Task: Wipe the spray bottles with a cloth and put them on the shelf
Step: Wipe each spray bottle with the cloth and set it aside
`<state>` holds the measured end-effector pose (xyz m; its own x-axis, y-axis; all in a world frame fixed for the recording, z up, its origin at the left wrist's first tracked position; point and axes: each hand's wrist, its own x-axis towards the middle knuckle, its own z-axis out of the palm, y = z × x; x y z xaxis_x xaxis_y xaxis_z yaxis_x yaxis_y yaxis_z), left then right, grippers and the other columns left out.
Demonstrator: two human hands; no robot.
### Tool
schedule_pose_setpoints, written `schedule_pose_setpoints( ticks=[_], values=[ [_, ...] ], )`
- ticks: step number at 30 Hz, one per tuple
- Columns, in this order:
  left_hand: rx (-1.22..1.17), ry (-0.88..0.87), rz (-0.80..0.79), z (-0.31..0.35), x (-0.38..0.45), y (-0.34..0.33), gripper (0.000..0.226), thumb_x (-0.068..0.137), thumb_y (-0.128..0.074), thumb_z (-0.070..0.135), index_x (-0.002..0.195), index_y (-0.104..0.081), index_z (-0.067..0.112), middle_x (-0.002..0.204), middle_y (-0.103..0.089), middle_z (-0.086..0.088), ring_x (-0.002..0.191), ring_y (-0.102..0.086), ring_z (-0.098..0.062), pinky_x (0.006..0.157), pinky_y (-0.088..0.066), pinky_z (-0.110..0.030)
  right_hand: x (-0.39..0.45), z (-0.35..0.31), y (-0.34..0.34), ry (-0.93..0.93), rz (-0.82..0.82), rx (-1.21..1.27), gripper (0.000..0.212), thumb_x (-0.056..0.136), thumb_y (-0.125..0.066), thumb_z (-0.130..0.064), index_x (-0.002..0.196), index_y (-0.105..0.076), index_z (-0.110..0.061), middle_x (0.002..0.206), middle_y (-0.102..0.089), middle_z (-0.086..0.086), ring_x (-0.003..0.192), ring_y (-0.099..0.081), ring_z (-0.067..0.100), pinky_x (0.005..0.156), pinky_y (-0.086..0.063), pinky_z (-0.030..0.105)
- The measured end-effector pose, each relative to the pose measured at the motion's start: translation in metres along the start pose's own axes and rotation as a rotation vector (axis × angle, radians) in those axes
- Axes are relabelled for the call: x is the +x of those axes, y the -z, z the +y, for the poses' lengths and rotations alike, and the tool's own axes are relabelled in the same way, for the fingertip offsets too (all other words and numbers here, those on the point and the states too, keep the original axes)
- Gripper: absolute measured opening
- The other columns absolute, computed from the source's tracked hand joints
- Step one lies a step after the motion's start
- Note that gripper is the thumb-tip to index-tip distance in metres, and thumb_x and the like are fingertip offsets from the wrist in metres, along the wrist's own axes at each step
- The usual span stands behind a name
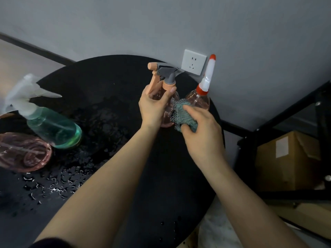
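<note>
While my left hand [154, 106] gripped the pink spray bottle [166, 111] steady above the wet tabletop [107, 97], my right hand [202, 133] pressed the bunched green cloth [184, 114] against its side.

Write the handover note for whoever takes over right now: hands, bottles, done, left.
Left hand grips the pink spray bottle with the orange trigger. Right hand presses the cloth on its side.
On the wet black table: green bottle, another pink bottle, red-nozzle bottle.
Done: none visibly shelved.
Left: finish wiping, do the rest, move all to the shelf.
</note>
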<state>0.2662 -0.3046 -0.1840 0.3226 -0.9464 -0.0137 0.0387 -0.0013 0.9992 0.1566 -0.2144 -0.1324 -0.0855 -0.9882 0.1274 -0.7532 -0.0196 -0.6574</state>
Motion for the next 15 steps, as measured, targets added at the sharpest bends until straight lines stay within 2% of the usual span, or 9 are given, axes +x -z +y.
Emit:
schedule_pose_setpoints(
  ticks=[3, 5, 7, 13, 15],
  values=[
    [0.005, 0.010, 0.002, -0.008, 0.002, -0.005, 0.062, 0.057, -0.080, 0.049, 0.107, -0.066, 0.015, 0.104, -0.070, -0.002, 0.101, -0.066, -0.012, 0.092, -0.052, -0.036, 0.000, 0.000, -0.002, -0.002, -0.013, -0.004, 0.047, 0.086, -0.060, -0.007, 0.132, -0.053, -0.016, 0.133, -0.051, -0.002, 0.120, -0.047, 0.010, 0.081, -0.013, -0.011],
    [0.011, 0.001, 0.002, -0.013, 0.003, -0.008, 0.045, 0.062, -0.082, 0.041, 0.099, -0.064, 0.024, 0.101, -0.070, -0.003, 0.099, -0.066, -0.015, 0.090, -0.052, -0.040, 0.000, 0.002, -0.002, 0.000, -0.018, -0.008, 0.047, 0.086, -0.060, -0.007, 0.132, -0.053, -0.016, 0.132, -0.051, -0.003, 0.119, -0.048, 0.009, 0.077, -0.013, -0.015],
    [0.005, -0.018, 0.012, -0.018, 0.004, -0.010, 0.038, 0.066, -0.082, 0.034, 0.097, -0.062, 0.027, 0.101, -0.069, -0.003, 0.098, -0.066, -0.016, 0.090, -0.052, -0.042, 0.001, 0.003, -0.001, -0.001, -0.026, -0.009, 0.047, 0.087, -0.060, -0.007, 0.132, -0.053, -0.017, 0.132, -0.050, -0.004, 0.118, -0.046, 0.007, 0.076, -0.013, -0.015],
    [0.020, -0.041, -0.085, -0.023, 0.001, -0.003, 0.054, 0.063, -0.082, 0.040, 0.109, -0.062, 0.019, 0.111, -0.066, -0.001, 0.105, -0.064, -0.015, 0.093, -0.051, -0.042, -0.001, 0.001, 0.001, 0.017, -0.061, -0.022, 0.048, 0.087, -0.059, -0.009, 0.133, -0.052, -0.020, 0.134, -0.048, -0.006, 0.119, -0.044, 0.004, 0.077, -0.014, -0.015],
    [0.094, -0.067, -0.143, -0.025, -0.004, 0.008, 0.053, 0.070, -0.080, 0.033, 0.117, -0.059, 0.018, 0.114, -0.064, -0.002, 0.105, -0.062, -0.012, 0.092, -0.050, -0.034, -0.003, -0.003, -0.001, 0.031, -0.075, -0.023, 0.048, 0.087, -0.059, -0.009, 0.133, -0.051, -0.021, 0.134, -0.048, -0.007, 0.120, -0.043, 0.004, 0.077, -0.015, -0.015]
  ],
)
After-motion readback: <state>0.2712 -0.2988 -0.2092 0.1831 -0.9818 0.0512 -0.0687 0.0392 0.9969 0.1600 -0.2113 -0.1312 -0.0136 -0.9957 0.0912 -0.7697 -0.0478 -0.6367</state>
